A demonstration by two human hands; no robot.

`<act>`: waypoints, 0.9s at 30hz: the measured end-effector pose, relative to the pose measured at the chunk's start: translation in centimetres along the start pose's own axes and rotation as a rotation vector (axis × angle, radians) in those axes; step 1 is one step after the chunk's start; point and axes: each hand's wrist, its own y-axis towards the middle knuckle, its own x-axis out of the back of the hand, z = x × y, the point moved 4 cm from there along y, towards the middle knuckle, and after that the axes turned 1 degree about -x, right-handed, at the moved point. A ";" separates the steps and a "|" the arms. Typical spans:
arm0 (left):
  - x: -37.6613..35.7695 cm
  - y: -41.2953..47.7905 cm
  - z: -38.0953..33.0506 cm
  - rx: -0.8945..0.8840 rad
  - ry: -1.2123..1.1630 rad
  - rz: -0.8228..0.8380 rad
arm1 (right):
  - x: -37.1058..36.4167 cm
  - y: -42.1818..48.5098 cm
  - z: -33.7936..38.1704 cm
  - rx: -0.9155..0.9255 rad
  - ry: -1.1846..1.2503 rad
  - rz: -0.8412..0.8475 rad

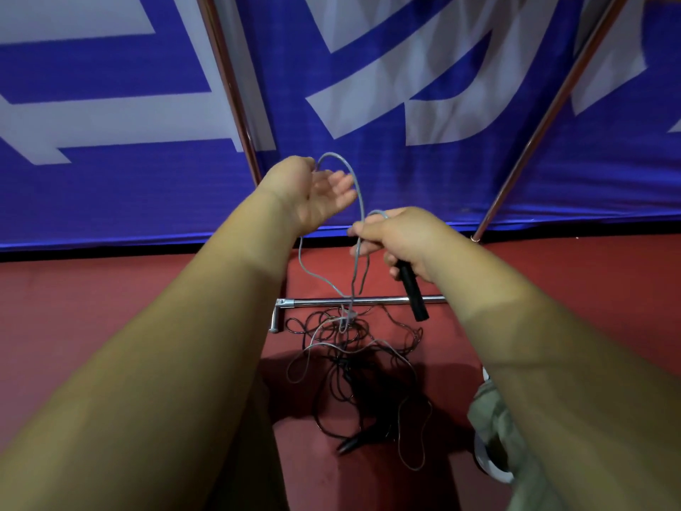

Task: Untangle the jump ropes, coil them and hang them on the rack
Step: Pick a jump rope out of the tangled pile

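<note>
- Jump ropes (353, 370) lie as a tangled heap of black and grey cord on the red floor (110, 307), just in front of the bottom bar of the rack (368, 300) and well below both hands. Judged step: untangling, with one rope being drawn clear of the heap. No coil has been formed and nothing hangs on the rack.
- Left hand (313, 193) is raised, palm up, fingers relaxed and spread. It grips nothing; the cord is draped over it.
- Right hand (398, 241) is lower and just beside the left, with fingers curled round a handle and a turn of cord gathered at the fingertips.
- Grey rope (359, 193) arcs from the left hand to the right hand. Two strands drop from the hands into the heap, where they appear caught at a knot near the rack bar.
- Black handle (412, 289) projects downward out of the right fist.
- A second handle (350, 446) appears to lie at the near edge of the heap, but this is unclear.
- Next move, as a judgement: the caught point needs freeing before coiling, by lifting the grey strands and feeding them through. Pulling hard risks tightening the knot.
</note>
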 end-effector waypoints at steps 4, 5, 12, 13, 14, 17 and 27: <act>0.1 -0.4 1.2 -0.041 0.775 -0.009 | 1.0 0.4 0.7 0.006 0.268 -0.091; 0.0 -0.6 2.0 0.010 0.887 0.041 | 1.2 0.4 0.8 0.001 0.319 -0.106; 0.2 -1.6 4.7 0.213 1.403 0.386 | 3.1 0.5 1.3 0.029 0.557 -0.194; 0.1 -1.8 4.7 0.227 1.409 0.403 | 3.4 0.6 1.3 0.038 0.564 -0.220; 0.2 -1.8 4.7 0.238 1.413 0.403 | 3.7 0.7 1.2 0.044 0.562 -0.244; -0.4 -2.0 4.3 0.204 1.293 0.359 | 4.1 1.4 0.7 0.008 0.463 -0.272; -0.9 -0.6 -0.1 -0.063 0.059 0.080 | 0.6 -0.9 -0.8 -0.211 -0.062 0.241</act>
